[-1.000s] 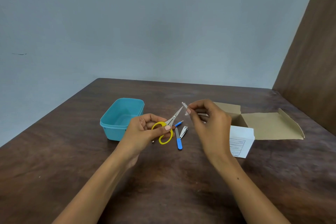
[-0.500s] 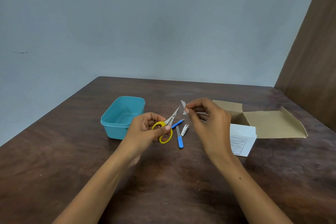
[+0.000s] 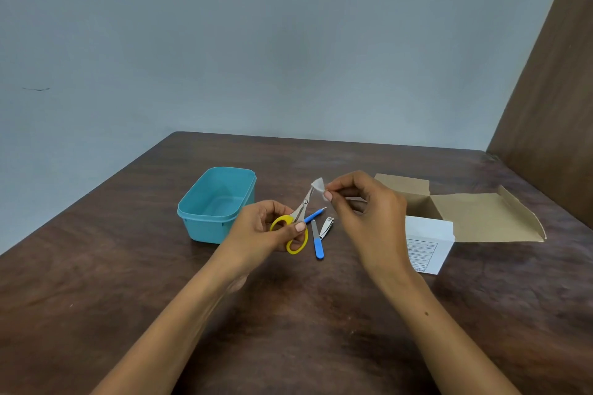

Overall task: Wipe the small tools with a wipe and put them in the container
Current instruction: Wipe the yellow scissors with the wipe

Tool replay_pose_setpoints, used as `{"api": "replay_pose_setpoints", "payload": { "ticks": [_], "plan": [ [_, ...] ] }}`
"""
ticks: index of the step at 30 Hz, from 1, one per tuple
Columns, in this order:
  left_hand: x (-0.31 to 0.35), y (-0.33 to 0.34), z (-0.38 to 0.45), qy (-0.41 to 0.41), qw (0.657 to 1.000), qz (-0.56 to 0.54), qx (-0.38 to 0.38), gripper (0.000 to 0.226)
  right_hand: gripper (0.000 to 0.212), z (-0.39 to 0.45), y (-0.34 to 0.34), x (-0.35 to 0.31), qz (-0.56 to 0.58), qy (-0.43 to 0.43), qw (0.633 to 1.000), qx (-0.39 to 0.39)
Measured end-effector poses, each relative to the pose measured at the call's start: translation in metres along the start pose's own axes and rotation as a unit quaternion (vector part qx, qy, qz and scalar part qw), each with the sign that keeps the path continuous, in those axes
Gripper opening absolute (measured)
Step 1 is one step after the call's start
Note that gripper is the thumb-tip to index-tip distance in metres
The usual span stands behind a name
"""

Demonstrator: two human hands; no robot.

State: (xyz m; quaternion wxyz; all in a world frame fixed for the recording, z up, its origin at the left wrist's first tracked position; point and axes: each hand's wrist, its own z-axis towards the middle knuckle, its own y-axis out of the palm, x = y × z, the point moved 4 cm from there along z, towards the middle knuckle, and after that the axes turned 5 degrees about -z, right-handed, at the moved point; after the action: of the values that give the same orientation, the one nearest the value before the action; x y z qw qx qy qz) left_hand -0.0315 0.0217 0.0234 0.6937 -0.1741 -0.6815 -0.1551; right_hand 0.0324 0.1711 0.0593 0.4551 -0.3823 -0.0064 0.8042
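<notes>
Scissors (image 3: 296, 218) tips up-right, left fingers (image 3: 300, 227) gripping handles, right fingers (image 3: 328, 195) pinching wipe (image 3: 317, 184)

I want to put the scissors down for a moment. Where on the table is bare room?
Bare table lies near the person, between the two forearms, and left of the teal container. It is crowded beside the blue file, nail clipper and white box.

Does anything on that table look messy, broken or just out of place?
Nothing looks broken or spilled. The only untidy thing is the cardboard box at the right, its flaps splayed open. The left hand holds the yellow scissors while the right hand pinches a wipe at their tip.
</notes>
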Motion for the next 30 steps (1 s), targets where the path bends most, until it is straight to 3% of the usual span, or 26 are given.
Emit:
{"api": "replay_pose_setpoints", "payload": {
  "ticks": [8,22,27,30],
  "plan": [
    [0.002,0.003,-0.003,-0.011,1.000,-0.001,-0.022,0.019,0.013,0.001,-0.006,-0.003,0.012,-0.008,0.999,0.039],
    [0.005,0.001,-0.005,0.007,0.999,0.023,-0.024,0.025,0.009,-0.001,0.000,-0.003,-0.047,-0.065,0.997,-0.002],
    [0.005,0.000,-0.005,0.021,0.999,0.002,-0.031,0.027,0.009,-0.006,0.013,-0.006,-0.067,-0.114,0.989,-0.068],
    [0.005,0.001,-0.005,0.012,0.999,0.004,-0.044,0.029,0.009,-0.003,0.009,-0.001,-0.070,-0.108,0.991,-0.041]
  ]
}}
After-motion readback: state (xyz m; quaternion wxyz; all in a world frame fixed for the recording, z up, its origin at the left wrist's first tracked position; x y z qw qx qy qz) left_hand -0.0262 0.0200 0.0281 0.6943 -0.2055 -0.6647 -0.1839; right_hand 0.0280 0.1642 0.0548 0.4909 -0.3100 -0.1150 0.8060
